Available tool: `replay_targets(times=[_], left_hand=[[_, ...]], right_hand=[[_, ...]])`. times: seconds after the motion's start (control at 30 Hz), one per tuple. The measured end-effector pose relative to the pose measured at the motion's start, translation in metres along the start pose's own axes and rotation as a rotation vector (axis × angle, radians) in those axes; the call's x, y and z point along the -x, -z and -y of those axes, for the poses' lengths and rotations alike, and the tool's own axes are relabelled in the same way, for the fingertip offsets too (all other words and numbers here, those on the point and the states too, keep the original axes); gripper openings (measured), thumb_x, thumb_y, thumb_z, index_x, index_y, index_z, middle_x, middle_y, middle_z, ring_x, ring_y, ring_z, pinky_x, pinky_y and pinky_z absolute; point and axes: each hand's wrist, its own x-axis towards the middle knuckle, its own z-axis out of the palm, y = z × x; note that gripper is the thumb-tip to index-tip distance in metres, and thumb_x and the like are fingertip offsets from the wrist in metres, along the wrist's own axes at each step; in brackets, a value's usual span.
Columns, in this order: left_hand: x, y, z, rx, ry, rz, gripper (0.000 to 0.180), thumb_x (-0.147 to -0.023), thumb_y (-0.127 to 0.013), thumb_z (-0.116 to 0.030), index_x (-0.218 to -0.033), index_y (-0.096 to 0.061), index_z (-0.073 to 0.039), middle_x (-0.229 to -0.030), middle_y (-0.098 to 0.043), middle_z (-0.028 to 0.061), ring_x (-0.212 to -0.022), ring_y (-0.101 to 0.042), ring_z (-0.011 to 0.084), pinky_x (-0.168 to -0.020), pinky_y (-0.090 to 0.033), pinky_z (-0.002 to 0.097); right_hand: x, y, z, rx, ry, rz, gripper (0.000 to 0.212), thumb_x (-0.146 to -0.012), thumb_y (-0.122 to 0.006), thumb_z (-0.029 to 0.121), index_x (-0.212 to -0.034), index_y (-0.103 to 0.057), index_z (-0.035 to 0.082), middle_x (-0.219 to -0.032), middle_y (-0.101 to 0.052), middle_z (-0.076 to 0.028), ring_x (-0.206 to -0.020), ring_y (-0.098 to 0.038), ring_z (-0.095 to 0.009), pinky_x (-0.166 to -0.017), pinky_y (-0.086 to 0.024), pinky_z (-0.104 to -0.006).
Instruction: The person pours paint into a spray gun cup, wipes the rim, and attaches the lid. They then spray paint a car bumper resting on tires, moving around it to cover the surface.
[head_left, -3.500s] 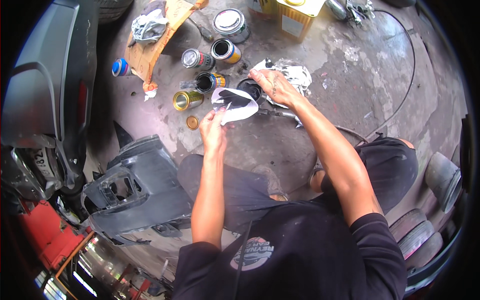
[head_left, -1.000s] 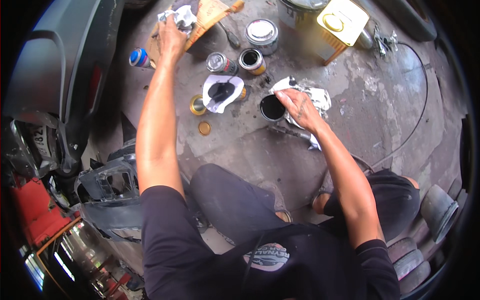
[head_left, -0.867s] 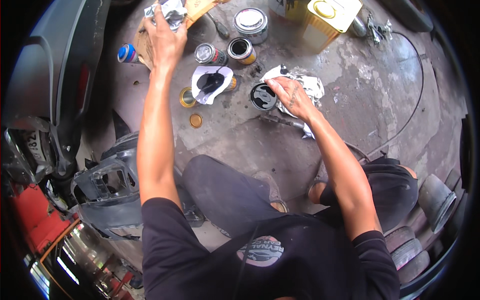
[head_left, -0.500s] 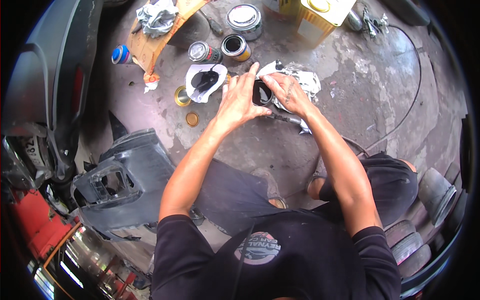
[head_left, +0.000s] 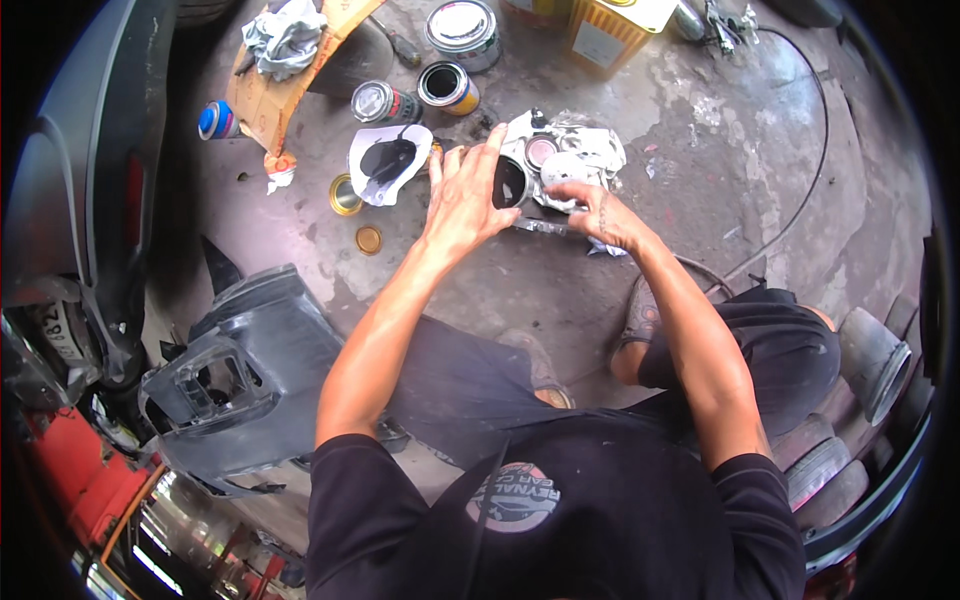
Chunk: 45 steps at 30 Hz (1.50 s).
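Observation:
My left hand [head_left: 465, 195] is curved around the side of a dark cup [head_left: 510, 182] of glossy black liquid, thumb at the near side and fingers at the far side. My right hand [head_left: 608, 215] is just right of the cup, its index finger and thumb apart. Its index finger overlaps the near edge of a pale round disc [head_left: 564, 170]; a firm hold does not show. Beside the disc is a small round pinkish lid [head_left: 541, 152], both over crumpled white paper [head_left: 598, 145]. A metal tool part [head_left: 543, 227] lies partly hidden below the cup.
Left of the cup lie a black-stained paper [head_left: 392, 165], a gold lid [head_left: 345, 195] and a brown lid [head_left: 369, 240]. Beyond stand an open can of black paint [head_left: 448, 88], a closed can [head_left: 464, 35] and a yellow tin [head_left: 612, 40]. A hose [head_left: 822, 150] curves at right.
My right hand has moved from the cup's rim to the right and slightly nearer, uncovering the pale disc and pinkish lid. My left hand stays at the cup. The whole view has shifted slightly.

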Motion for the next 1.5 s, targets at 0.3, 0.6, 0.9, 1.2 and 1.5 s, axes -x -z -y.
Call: replay_targets(times=[0.3,0.6,0.9,1.2,1.5], left_hand=[[0.005,-0.001,0.0,-0.005,-0.046,-0.027,0.117,-0.065,-0.094,-0.024,-0.164,-0.031,-0.014,-0.132,-0.061,0.0138,-0.131,-0.049,0.0396,-0.122,-0.022,0.0648],[0.0,0.035,-0.038,-0.048,-0.124,0.026,0.12,-0.066,-0.094,-0.028,-0.166,-0.027,-0.016,-0.141,-0.054,0.0115,-0.135,-0.048,0.0345,-0.118,-0.023,0.0724],[-0.053,0.06,-0.031,0.865,0.151,-0.277,0.067,-0.096,-0.076,-0.022,-0.154,-0.047,-0.006,-0.133,-0.061,0.0178,-0.11,-0.064,0.0266,-0.093,-0.053,0.0404],[-0.042,-0.109,-0.028,-0.299,-0.337,0.203,0.069,-0.085,-0.071,-0.007,-0.15,-0.053,-0.019,-0.152,-0.044,0.0281,-0.132,-0.052,0.0458,-0.105,-0.05,0.0566],[-0.05,-0.127,-0.015,-0.368,-0.377,0.162,0.065,-0.087,-0.073,-0.017,-0.149,-0.054,-0.015,-0.15,-0.049,0.0279,-0.126,-0.055,0.0396,-0.101,-0.049,0.0524]], right_hand=[[0.001,-0.061,-0.046,0.24,0.111,-0.123,0.065,-0.075,-0.054,-0.008,-0.138,-0.065,0.002,-0.129,-0.069,-0.026,-0.118,-0.067,-0.041,-0.102,-0.054,-0.043],[0.03,-0.056,-0.027,0.185,0.229,-0.258,0.068,-0.069,-0.051,-0.013,-0.134,-0.066,-0.001,-0.126,-0.07,-0.027,-0.117,-0.067,-0.042,-0.103,-0.053,-0.0429],[0.101,-0.02,0.019,0.189,0.173,-0.487,0.036,-0.088,-0.073,0.0,-0.124,-0.072,0.003,-0.115,-0.075,-0.019,-0.105,-0.072,-0.037,-0.094,-0.055,-0.0409],[0.171,0.004,0.034,0.108,-0.061,-0.65,0.039,-0.091,-0.074,0.005,-0.13,-0.072,0.006,-0.119,-0.074,-0.022,-0.109,-0.073,-0.033,-0.093,-0.055,-0.0379],[0.173,-0.004,0.024,0.06,-0.037,-0.739,0.037,-0.09,-0.076,0.007,-0.126,-0.073,0.003,-0.107,-0.077,-0.017,-0.097,-0.074,-0.026,-0.088,-0.055,-0.0366]])
